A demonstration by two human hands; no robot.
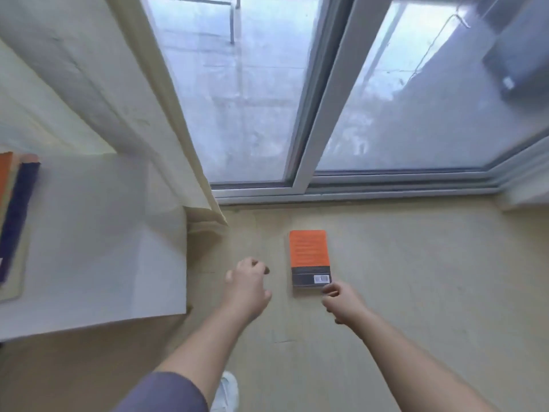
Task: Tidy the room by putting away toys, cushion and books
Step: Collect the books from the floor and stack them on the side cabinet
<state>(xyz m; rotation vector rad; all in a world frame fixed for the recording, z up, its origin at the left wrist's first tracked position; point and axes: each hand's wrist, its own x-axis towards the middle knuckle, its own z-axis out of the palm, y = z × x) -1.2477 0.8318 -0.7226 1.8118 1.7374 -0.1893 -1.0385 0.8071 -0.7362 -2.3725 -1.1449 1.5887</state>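
An orange book (309, 248) with a dark lower band and a barcode lies flat on the pale floor below the window. My right hand (341, 301) hovers at the book's near right corner with fingers loosely curled, holding nothing; whether it touches the book I cannot tell. To the left of the book, my left hand (248, 288) is stretched out with relaxed, slightly curled fingers and is empty. On the white table (104, 248) at the left lie an orange book (4, 176) and a dark blue book (17, 218), at the frame's edge.
A large sliding window (297, 99) fills the far side, its sill track running across. A cream curtain (166, 129) hangs down to the table's far corner. A white shoe (227, 392) shows at the bottom. Bare floor (430, 278) spreads to the right of the book.
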